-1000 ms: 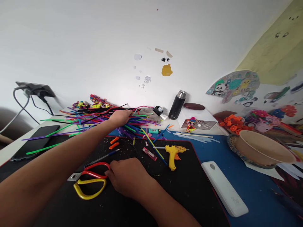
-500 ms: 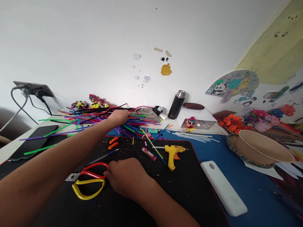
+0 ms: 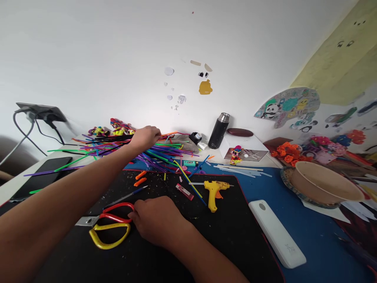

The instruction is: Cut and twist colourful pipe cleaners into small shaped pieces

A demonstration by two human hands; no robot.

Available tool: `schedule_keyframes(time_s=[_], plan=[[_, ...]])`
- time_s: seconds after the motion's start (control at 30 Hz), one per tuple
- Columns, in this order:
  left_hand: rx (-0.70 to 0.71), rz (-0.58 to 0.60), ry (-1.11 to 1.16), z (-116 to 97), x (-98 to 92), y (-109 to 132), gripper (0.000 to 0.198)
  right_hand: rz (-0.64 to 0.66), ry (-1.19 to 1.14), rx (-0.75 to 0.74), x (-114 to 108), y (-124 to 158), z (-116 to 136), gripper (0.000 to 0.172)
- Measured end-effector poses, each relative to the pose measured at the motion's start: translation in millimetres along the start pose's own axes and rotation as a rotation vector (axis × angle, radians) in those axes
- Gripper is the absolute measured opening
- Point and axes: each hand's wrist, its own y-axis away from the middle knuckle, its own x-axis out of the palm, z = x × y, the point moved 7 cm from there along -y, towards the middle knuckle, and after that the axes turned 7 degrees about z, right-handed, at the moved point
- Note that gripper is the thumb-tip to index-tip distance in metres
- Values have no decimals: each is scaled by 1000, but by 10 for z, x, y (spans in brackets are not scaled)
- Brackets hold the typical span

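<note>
My left hand [image 3: 145, 138] reaches over a heap of coloured pipe cleaners [image 3: 165, 154] by the wall. Its fingers are curled down at the top of the heap, and what they grip is hidden. On the black mat [image 3: 229, 243] rests my right hand [image 3: 157, 218], closed, its fingertips against the red handle of a pair of scissors [image 3: 110, 236]. Whatever is inside that fist does not show. The scissors have one red and one yellow handle, with the blades partly behind my left forearm. A pen [image 3: 126, 196] lies just beyond them.
Right of my right hand lie a yellow glue gun [image 3: 214, 192] and a small pink packet [image 3: 185, 192]. Farther back stand a black thermos [image 3: 218, 131] and a small figure [image 3: 236, 155]. A long white case [image 3: 278, 236], a bowl [image 3: 326, 182] and a phone [image 3: 44, 177] flank the mat.
My left hand has lifted slightly and shifted a little left over the pipe cleaners. A black pipe cleaner that stuck up beside it no longer shows there. My right hand stays put.
</note>
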Motion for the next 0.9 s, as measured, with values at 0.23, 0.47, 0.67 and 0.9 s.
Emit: schedule_keyframes(time_s=[0.23,0.47,0.67,0.9], plan=[[-304,-544,759,285,-670,-3,14,1,-17,6,-34,8,0,30],[99,-1011,811,-24,-1482,718,13,-142,-237,69,-166,67,-125,30],[304,-843,228,-450,-1391,1621,6,-344,-576,206,-248,121,-396,22],[420,-410,270,-571,-598,1806,14,-479,-1050,162,-132,60,-582,26]])
